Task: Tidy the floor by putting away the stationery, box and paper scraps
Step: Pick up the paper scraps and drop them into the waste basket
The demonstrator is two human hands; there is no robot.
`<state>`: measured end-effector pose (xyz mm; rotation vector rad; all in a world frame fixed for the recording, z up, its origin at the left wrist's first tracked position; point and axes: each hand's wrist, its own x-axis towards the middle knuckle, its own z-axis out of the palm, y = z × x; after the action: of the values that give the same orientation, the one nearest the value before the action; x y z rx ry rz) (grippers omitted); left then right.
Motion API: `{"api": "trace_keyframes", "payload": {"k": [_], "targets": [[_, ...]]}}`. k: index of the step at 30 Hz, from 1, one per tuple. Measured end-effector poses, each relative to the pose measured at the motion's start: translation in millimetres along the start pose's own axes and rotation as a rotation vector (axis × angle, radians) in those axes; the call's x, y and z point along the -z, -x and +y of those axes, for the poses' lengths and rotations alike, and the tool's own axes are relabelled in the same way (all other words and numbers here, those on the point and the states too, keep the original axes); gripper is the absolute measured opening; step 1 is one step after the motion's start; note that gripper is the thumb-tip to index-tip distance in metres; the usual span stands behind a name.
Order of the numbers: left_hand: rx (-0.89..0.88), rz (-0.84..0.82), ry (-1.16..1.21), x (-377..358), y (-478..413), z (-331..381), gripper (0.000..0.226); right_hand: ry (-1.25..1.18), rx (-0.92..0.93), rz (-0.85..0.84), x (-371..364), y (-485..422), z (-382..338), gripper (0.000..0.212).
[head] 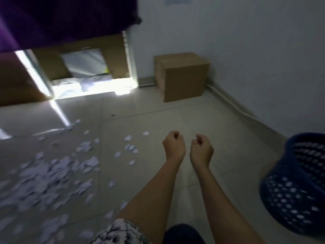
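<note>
White paper scraps [52,173] lie scattered over the tiled floor at the left, with a few strays near the middle [130,147]. A closed cardboard box [182,78] stands on the floor in the far corner against the wall. My left hand [173,147] and my right hand [201,150] hang side by side above bare floor, right of the scraps. Both have their fingers curled in and nothing shows inside them. No stationery is visible.
A dark blue perforated basket [295,187] lies at the right edge, its opening turned up and away. A purple cloth [52,20] hangs over furniture at the top left, with cardboard and bright light beneath it. A white wall [246,50] runs along the right.
</note>
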<state>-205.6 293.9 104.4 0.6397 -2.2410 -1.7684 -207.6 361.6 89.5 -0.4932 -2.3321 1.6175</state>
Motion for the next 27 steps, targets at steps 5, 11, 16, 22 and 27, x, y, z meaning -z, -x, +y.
{"api": "trace_keyframes", "payload": {"k": [5,11,16,22,27], "targets": [[0.227,0.222,-0.14,152.3,-1.2,-113.5,0.019,0.108,-0.06,-0.365,-115.4,103.3,26.8,0.036],[0.69,0.452,-0.399,285.0,49.0,-258.3,0.039,0.522,-0.117,-0.735,-190.6,197.8,119.9,0.046],[0.987,0.654,-0.431,354.2,100.5,-365.6,0.067,0.943,0.054,-0.82,-247.6,259.8,190.5,0.068],[0.844,0.921,-0.473,386.3,125.8,-425.7,0.055,0.838,0.544,-0.987,-336.5,359.3,185.7,0.068],[0.749,0.897,-0.504,423.3,128.4,-445.6,0.057,0.671,1.084,-1.195,-333.2,430.6,174.1,0.065]]}}
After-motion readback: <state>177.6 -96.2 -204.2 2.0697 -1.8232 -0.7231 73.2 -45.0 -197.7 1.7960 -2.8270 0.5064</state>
